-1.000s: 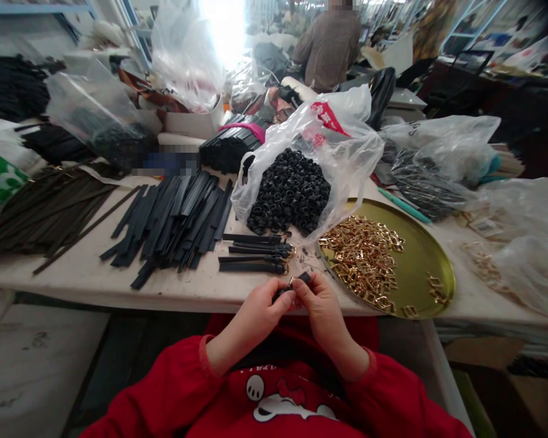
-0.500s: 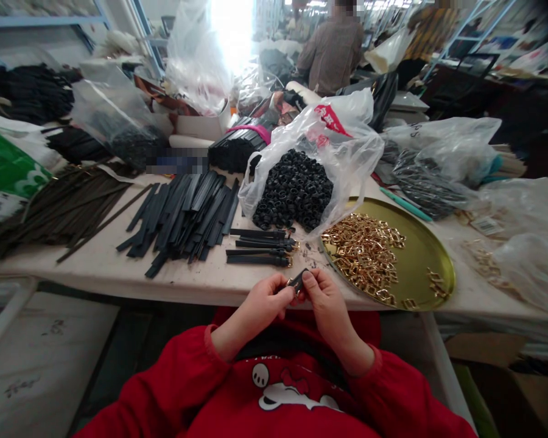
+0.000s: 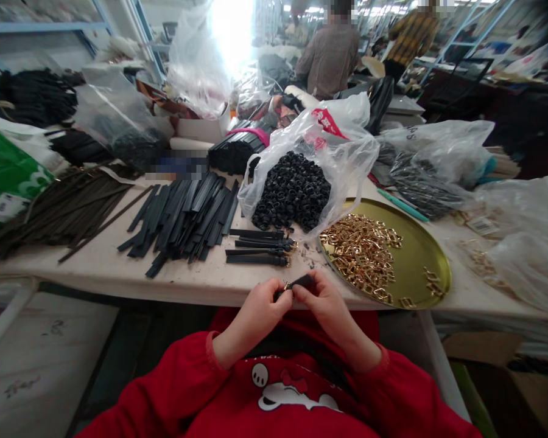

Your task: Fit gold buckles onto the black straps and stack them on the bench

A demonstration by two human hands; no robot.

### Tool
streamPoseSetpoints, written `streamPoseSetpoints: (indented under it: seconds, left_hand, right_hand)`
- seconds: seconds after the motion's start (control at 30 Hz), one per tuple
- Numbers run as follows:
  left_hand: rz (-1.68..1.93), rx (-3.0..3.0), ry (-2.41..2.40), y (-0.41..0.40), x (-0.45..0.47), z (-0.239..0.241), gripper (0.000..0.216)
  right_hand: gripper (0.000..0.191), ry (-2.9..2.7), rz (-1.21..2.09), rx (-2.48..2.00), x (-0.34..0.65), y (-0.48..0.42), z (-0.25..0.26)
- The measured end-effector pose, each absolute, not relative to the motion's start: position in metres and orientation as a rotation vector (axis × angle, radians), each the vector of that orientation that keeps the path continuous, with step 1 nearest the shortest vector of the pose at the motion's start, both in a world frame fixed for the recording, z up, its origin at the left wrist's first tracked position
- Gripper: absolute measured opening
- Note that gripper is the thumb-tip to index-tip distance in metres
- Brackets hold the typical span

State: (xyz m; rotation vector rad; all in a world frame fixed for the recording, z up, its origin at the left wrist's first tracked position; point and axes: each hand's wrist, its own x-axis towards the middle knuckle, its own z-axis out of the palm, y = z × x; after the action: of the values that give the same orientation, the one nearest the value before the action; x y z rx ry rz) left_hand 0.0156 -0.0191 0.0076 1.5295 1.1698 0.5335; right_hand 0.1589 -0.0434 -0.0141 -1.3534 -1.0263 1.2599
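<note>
My left hand and my right hand meet at the table's near edge, both pinching one short black strap with a small gold buckle at its left end. Just beyond my hands lie three finished black straps with gold buckles. A round gold tray with a heap of gold buckles sits to the right. An open clear bag of black loops stands behind the finished straps. A pile of loose black straps lies to the left.
Long dark strips cover the table's left part, beside a green bag. Clear plastic bags crowd the right side. Two people stand at the far end with their backs turned. A pale bench lies low left.
My hands have kept working the strap at the same spot; the strap has turned from tilted to nearly level between my fingers. The view has shifted slightly.
</note>
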Motion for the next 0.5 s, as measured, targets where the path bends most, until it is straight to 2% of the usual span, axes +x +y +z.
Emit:
streamPoseSetpoints:
  seconds: [0.1, 0.17, 0.23, 0.37, 0.5]
  left_hand:
    - [0.485, 1.410, 1.126, -0.017, 0.015, 0.011, 0.019]
    - [0.473, 1.365, 1.104, -0.015, 0.015, 0.011, 0.018]
    - [0.481, 1.366, 1.101, -0.013, 0.015, 0.009, 0.017]
    - [0.531, 1.406, 1.126, -0.010, 0.017, 0.003, 0.016]
    - [0.543, 1.411, 1.126, -0.006, 0.018, -0.001, 0.018]
  right_hand:
    - [0.022, -0.975, 1.414, -1.279, 0.162, -0.040, -0.012]
    - [0.020, -1.008, 1.388, -1.284, 0.162, -0.040, -0.012]
    - [0.016, -1.144, 1.175, -1.362, 0.160, -0.041, -0.013]
    - [0.005, -1.557, 0.487, -1.403, 0.156, -0.042, -0.019]
    - [0.009, -1.669, 0.300, -1.361, 0.155, -0.037, -0.025]
